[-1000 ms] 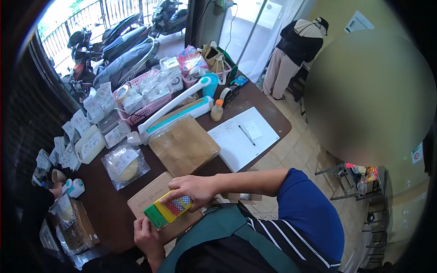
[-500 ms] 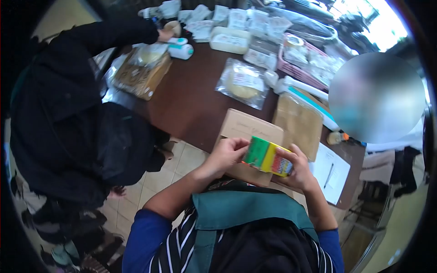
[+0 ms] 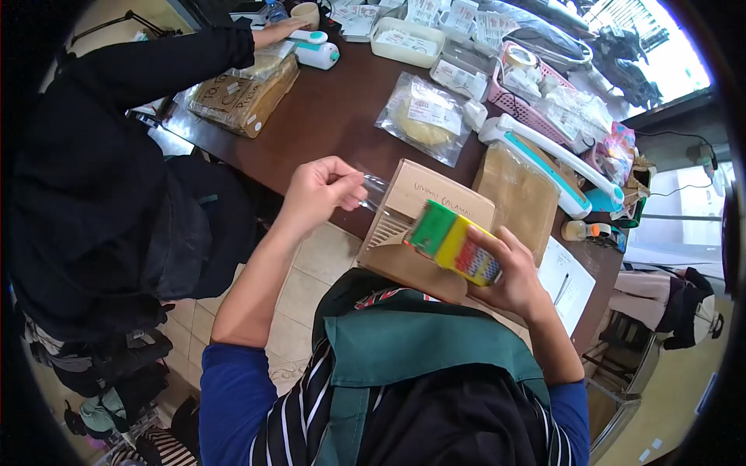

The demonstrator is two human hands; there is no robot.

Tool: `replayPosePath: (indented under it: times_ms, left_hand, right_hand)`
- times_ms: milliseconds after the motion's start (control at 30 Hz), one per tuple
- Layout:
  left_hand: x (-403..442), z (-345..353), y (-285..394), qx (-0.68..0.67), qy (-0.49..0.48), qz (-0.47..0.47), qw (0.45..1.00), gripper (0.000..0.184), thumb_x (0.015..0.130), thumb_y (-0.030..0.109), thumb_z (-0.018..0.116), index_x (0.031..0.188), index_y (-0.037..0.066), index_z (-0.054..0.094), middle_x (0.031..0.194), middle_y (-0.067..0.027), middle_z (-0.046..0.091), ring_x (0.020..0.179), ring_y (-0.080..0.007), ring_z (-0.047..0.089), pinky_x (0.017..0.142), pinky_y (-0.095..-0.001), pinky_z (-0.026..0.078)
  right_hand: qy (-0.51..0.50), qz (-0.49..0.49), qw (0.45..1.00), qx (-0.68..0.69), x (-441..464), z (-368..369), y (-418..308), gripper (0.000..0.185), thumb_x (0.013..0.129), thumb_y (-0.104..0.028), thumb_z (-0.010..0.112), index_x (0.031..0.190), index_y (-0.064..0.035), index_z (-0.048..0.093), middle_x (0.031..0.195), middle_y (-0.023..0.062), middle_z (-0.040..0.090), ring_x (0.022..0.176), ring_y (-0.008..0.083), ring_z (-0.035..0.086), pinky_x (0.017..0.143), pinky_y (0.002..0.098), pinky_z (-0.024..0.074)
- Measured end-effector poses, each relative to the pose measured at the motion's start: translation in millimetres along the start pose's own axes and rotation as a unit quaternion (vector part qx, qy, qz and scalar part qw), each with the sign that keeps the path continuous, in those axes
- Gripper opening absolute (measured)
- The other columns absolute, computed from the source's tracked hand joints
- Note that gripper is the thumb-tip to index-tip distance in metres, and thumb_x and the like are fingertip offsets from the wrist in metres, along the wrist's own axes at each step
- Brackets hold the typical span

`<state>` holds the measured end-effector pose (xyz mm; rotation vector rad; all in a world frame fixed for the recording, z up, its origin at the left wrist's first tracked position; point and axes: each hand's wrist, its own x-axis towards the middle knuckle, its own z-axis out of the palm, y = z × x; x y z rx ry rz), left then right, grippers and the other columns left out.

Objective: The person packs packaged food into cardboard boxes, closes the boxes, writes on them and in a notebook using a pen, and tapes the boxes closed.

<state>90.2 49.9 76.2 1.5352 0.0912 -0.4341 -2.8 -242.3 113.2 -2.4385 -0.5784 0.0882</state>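
Observation:
My right hand [image 3: 513,272] grips a green, yellow and red tape dispenser [image 3: 458,245] with a toothed edge on its green end. Left of it, my left hand [image 3: 320,193] is raised, thumb and fingertips pinched on the end of a clear tape strip [image 3: 376,203]. The strip stretches towards the dispenser and glints in the light. Beneath both lies a brown cardboard box [image 3: 443,190] with handwriting on its top, at the table's edge close to my body. Part of the box is hidden behind the dispenser and my right hand.
Along the dark table [image 3: 326,116] are a clear bag with a round pale item [image 3: 423,120], a wrapped brown parcel [image 3: 513,198], a white-and-teal sealer [image 3: 544,167], a pink basket [image 3: 517,109] and paper with a pen [image 3: 561,287]. At left, another person's hand [image 3: 280,33] rests on a sealer.
My left hand has moved left and up, away from the dispenser, drawing out clear tape. The dispenser has tilted in my right hand. The view has shifted slightly.

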Motion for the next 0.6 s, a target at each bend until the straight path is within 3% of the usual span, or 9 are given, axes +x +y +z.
replayPosePath:
  times_ms: [100, 400, 600]
  left_hand:
    - [6.5, -28.9, -11.7, -0.013, 0.064, -0.036, 0.997, 0.011, 0.086, 0.013, 0.061, 0.080, 0.004, 0.059, 0.068, -0.0050, 0.063, 0.055, -0.0071, 0.056, 0.053, -0.0193, 0.047]
    - [18.8, -20.4, -102.9, -0.082, 0.077, -0.076, 0.991, 0.020, 0.086, 0.022, 0.064, 0.079, 0.004, 0.059, 0.069, -0.0057, 0.064, 0.057, -0.0079, 0.057, 0.054, -0.0213, 0.047]
    - [0.3, -11.7, -86.1, -0.190, 0.127, 0.000, 0.974, 0.021, 0.085, 0.022, 0.064, 0.086, 0.002, 0.058, 0.072, -0.0062, 0.064, 0.059, -0.0103, 0.059, 0.060, -0.0252, 0.053]
  right_hand:
    - [0.001, 0.003, 0.999, 0.041, 23.7, 7.7, -7.6, 0.077, 0.053, -0.007, 0.071, 0.127, -0.0159, 0.050, 0.080, 0.0125, 0.047, 0.074, 0.0309, 0.053, 0.066, 0.0389, 0.0464]
    - [-0.051, 0.023, 0.998, 0.026, 46.9, 4.3, -16.0, 0.070, 0.057, -0.007, 0.068, 0.125, -0.0139, 0.050, 0.082, 0.0130, 0.049, 0.078, 0.0315, 0.054, 0.071, 0.0400, 0.0460]
    - [-0.042, 0.040, 0.998, 0.036, 37.7, 4.6, -6.3, 0.070, 0.057, -0.008, 0.068, 0.125, -0.0144, 0.050, 0.084, 0.0133, 0.050, 0.080, 0.0310, 0.055, 0.073, 0.0396, 0.0461]
